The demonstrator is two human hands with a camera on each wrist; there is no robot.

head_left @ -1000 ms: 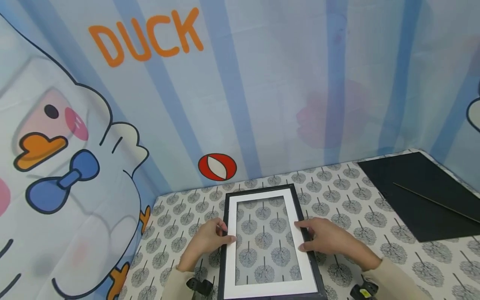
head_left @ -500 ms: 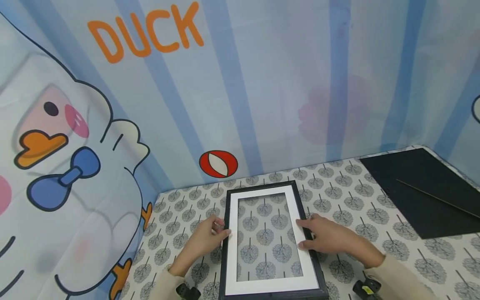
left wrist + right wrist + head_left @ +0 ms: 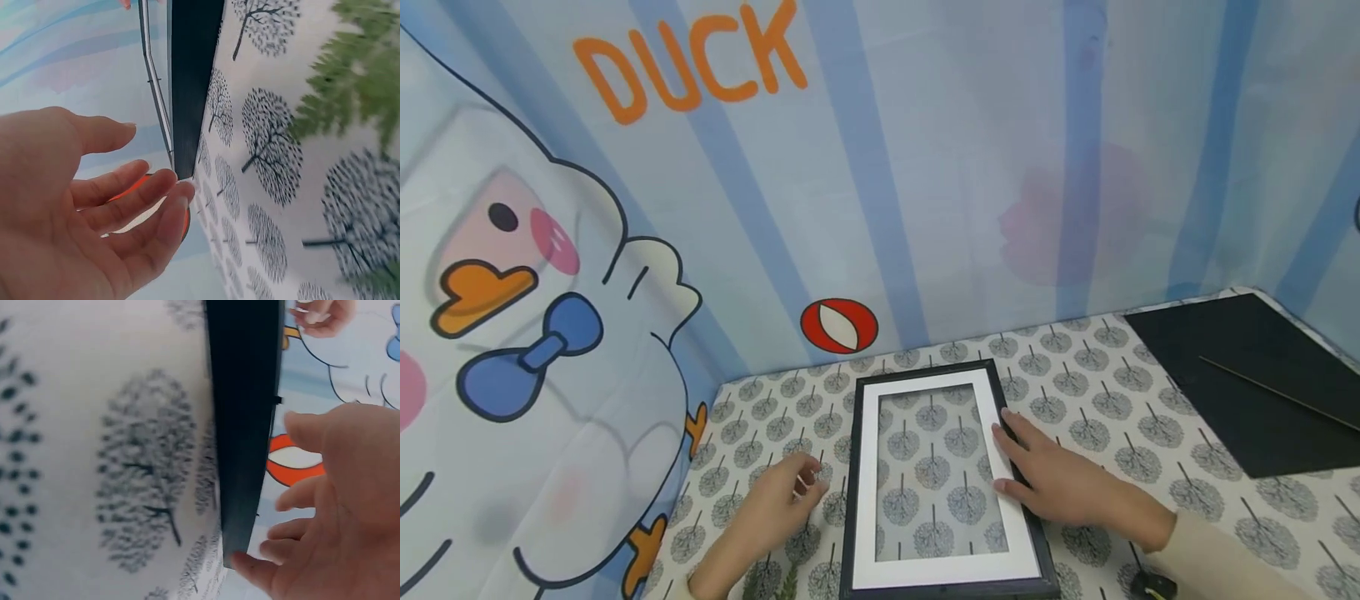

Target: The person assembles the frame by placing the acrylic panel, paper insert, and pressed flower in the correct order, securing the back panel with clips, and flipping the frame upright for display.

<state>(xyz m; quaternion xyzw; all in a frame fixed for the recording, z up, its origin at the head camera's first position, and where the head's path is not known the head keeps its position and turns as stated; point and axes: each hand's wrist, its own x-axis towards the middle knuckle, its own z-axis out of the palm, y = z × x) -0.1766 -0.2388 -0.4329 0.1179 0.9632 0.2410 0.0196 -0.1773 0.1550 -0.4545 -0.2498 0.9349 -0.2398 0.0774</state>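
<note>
**Right hand rests on the picture frame while the left stands off**

On my head feed, the black picture frame (image 3: 852, 483) lies flat on the table in front of the person, lengthwise, its near end at the bottom of the view. Inside its border runs a white mat (image 3: 867, 492) around a see-through pane (image 3: 932, 475), the tree print showing beneath. Lying flat, I judge, lets the table carry the pane evenly.

The right hand (image 3: 1060, 479) rests across the long right side, fingers spread and fairly straight, tips on the mat; it grasps nothing, and I read it as a light steadying touch. Both wrist feeds show small tabs (image 3: 279, 400) along the frame's edge, which I take for backing clips.

The left hand (image 3: 782, 492) is off the frame, just beside its left side, fingers loosely bent and holding nothing. Near that forearm I see green leafy sprigs (image 3: 787, 581) on the tree-print cloth (image 3: 1210, 508), partly cut off by the view.

Well apart at right lies a black board (image 3: 1225, 425), probably set there to stay out of the hands' way, with a thin tan strip (image 3: 1273, 392) across it; rod or cord, I cannot tell. A duck-print backdrop (image 3: 955, 208) rises behind.
</note>
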